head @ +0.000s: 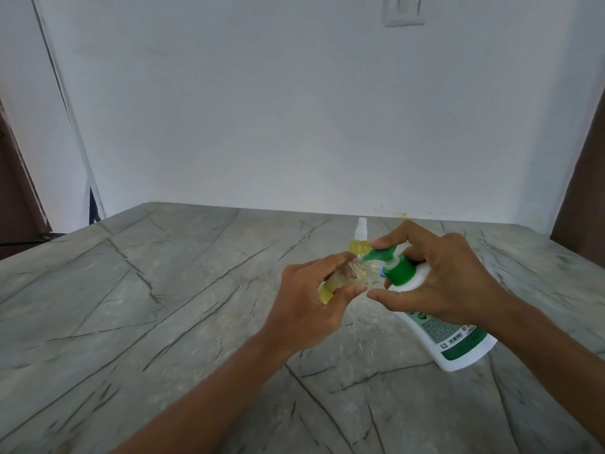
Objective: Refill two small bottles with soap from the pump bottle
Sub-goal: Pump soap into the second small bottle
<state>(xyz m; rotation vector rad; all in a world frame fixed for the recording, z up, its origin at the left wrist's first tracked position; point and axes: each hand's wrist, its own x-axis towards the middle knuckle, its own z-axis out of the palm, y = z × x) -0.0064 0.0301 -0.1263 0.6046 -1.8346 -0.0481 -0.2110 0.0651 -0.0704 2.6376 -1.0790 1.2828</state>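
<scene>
My left hand (314,299) grips a small clear bottle (340,278) with yellow liquid, tilted, its open threaded neck against the green nozzle. My right hand (448,276) wraps the white pump bottle (455,339), which leans left with its base on the counter, fingers lying on the green pump head (389,260). A second small bottle (360,244), filled with yellow liquid and fitted with a white spray top, stands upright just behind the hands.
The grey marbled counter (163,306) runs back to a white wall. A small blue thing (480,272) peeks out between the bottles, mostly hidden. A light switch plate (404,9) sits high on the wall.
</scene>
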